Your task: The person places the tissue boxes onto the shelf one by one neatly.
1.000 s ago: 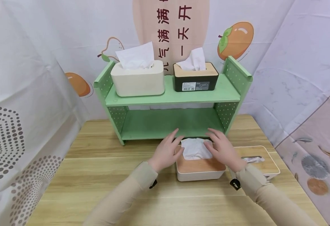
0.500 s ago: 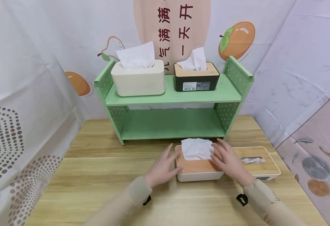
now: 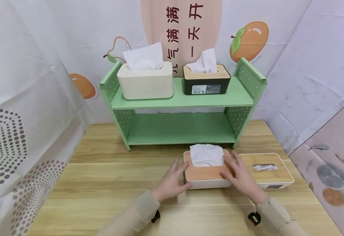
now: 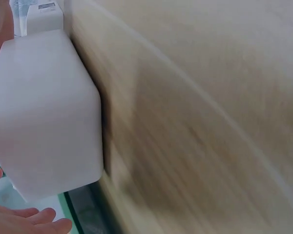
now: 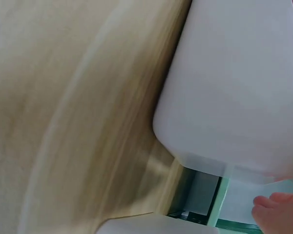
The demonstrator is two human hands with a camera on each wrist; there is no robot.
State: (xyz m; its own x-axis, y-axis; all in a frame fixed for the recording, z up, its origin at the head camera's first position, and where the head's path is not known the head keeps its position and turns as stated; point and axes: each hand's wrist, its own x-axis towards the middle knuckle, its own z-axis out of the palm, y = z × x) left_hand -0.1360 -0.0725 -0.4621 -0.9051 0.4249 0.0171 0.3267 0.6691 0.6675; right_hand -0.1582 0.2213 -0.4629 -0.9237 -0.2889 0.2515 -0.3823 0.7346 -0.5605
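Observation:
A white tissue box [image 3: 210,184] with a wooden lid stands on the table, a tissue [image 3: 206,155] sticking out of its slot. At its left end is my left hand [image 3: 170,183], fingers spread and thumb near the front corner. My right hand [image 3: 244,179] is at the other end, its fingers spread over the lid's right edge. In the left wrist view, the fingers [image 4: 34,222] stand slightly apart from the box's end wall. The right wrist view likewise has fingertips [image 5: 271,204] off the wall. Contact elsewhere cannot be made out.
Just right stands a second white box [image 3: 266,178] with a wooden lid. Behind is a green two-tier shelf [image 3: 186,106], bearing a cream tissue box [image 3: 146,87] and a black tissue box [image 3: 223,86] with a wooden lid on top. Patterned cloths hang around the table [image 3: 107,183].
Both hands have drawn back and apart, from above the tissue to the two ends of the white tissue box. The box stays in place; the view has shifted slightly.

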